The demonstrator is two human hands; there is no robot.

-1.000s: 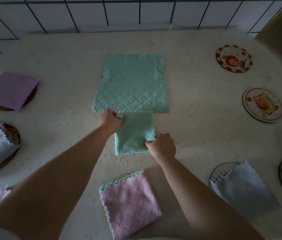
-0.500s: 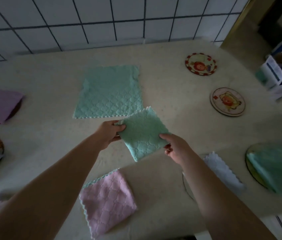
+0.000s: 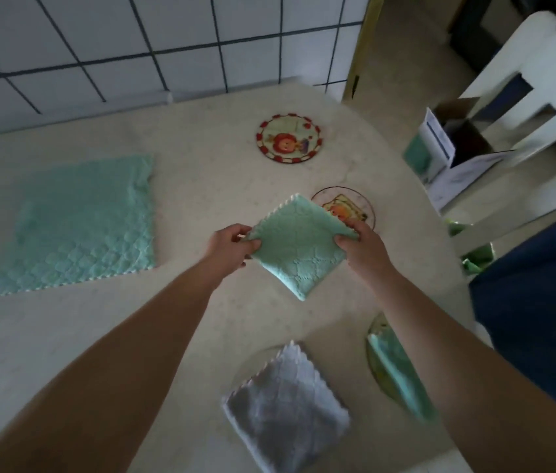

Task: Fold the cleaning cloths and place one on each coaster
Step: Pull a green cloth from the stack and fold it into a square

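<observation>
Head view: left hand (image 3: 232, 245) and right hand (image 3: 360, 249) pinch opposite corners of the folded mint cloth (image 3: 298, 245) — held flat in air, overlapping the near cartoon coaster (image 3: 355, 208), probably its destination.

No text, brand, number or sign can be read. Printing is seen on the white box (image 3: 440, 145) beside the table, with a blue stripe, but it is too blurred to be made out. Only cartoon pictures are shown on the red-rimmed coaster (image 3: 289, 138) and the coaster (image 3: 348, 208) behind the folded cloth (image 3: 298, 245); no lettering can be told on them.
</observation>
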